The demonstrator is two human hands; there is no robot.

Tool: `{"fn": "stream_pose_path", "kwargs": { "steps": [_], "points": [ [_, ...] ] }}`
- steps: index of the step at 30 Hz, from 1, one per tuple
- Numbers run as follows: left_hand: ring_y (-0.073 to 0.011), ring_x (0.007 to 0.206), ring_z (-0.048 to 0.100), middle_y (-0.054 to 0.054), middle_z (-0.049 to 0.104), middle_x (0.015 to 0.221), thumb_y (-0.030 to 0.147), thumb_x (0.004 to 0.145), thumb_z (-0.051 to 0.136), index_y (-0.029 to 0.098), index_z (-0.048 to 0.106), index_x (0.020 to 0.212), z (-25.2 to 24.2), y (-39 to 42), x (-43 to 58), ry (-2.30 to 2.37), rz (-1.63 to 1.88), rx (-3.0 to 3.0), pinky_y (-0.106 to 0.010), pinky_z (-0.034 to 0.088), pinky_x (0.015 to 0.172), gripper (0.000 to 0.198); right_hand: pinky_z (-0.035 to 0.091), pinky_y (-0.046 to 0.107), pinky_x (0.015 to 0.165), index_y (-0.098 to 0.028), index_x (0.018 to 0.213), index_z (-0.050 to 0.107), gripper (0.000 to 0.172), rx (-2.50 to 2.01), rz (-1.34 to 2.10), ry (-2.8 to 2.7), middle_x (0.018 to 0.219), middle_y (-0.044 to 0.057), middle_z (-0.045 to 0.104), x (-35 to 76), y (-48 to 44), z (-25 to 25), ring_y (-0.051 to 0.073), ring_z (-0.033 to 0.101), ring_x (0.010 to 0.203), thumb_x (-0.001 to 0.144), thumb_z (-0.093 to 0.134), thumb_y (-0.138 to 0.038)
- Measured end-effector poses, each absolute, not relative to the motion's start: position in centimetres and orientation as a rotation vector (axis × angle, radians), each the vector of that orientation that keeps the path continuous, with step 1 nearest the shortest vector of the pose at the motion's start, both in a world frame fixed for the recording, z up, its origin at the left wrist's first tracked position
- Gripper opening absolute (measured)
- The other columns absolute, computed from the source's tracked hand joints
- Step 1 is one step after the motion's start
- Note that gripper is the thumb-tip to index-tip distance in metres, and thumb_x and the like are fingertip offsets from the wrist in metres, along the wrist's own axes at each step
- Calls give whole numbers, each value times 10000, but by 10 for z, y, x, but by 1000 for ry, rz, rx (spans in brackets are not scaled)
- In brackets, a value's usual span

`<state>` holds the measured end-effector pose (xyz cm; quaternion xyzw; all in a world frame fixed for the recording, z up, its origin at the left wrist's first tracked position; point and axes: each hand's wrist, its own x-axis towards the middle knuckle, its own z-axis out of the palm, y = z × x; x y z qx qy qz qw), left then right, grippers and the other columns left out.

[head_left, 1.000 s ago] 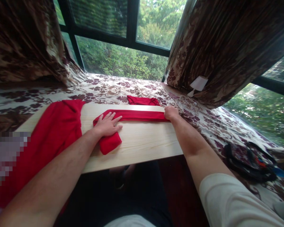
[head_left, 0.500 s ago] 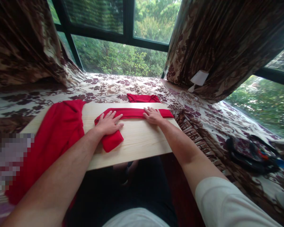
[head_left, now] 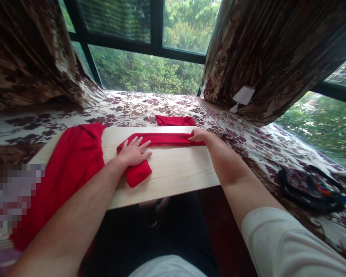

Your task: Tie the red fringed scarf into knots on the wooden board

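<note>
A long red cloth strip (head_left: 167,139), folded flat, runs across the light wooden board (head_left: 178,167). Its left end bends toward me into a short folded flap (head_left: 138,173). My left hand (head_left: 134,152) lies flat with fingers spread over that bend, pressing on the fabric. At the strip's right end, my right hand (head_left: 200,135) has its fingers curled around the cloth, covering part of it. Another, larger red cloth (head_left: 72,161) is draped over the board's left side and hangs down past its edge.
Behind the board, a further red cloth piece (head_left: 175,120) rests on the flower-patterned cover (head_left: 127,102). A small white lamp (head_left: 243,95) stands by the right curtain (head_left: 265,46). A black bag with straps (head_left: 308,192) lies at the right.
My right hand has slid right along the strip to its end, and its fingers have gone from lying flat to curled. My left hand stays pressed on the bend.
</note>
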<state>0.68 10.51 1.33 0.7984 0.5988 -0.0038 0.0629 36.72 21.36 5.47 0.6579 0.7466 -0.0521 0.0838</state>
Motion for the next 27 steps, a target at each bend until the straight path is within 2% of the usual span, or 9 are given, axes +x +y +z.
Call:
{"fn": "stream_pose_path", "kwargs": {
  "steps": [6, 12, 20, 27],
  "points": [
    [-296, 1558, 58, -65, 119, 1692, 727, 918, 265, 378, 245, 1588, 13, 105, 6, 1797, -21, 2410, -594, 53, 1204, 755, 499, 279, 782, -131, 1128, 727, 564, 1957, -275, 2183, 1130, 130, 718, 377, 214, 56, 254, 667, 966, 722, 774, -519],
    [-296, 1559, 55, -70, 117, 1692, 728, 917, 293, 386, 234, 1589, 17, 103, 6, 1775, 18, 2391, -591, 43, 1205, 756, 478, 243, 760, -149, 1178, 685, 592, 1985, -222, 2240, 1161, 104, 697, 378, 215, 54, 225, 647, 982, 667, 821, -417],
    [-297, 1558, 55, -68, 119, 1693, 721, 913, 318, 385, 242, 1586, 18, 103, 6, 1769, 30, 2378, -595, 36, 1204, 756, 451, 241, 663, -163, 1049, 752, 386, 1996, -312, 2220, 913, 47, 729, 369, 208, 56, 191, 647, 825, 685, 744, -293],
    [-303, 1557, 62, -73, 130, 1691, 728, 911, 303, 378, 265, 1582, 14, 104, 6, 1772, 46, 2385, -599, 33, 1202, 758, 460, 233, 682, -159, 1041, 748, 382, 1957, -351, 2222, 933, 51, 729, 375, 207, 61, 178, 640, 819, 693, 766, -314]
  ]
}}
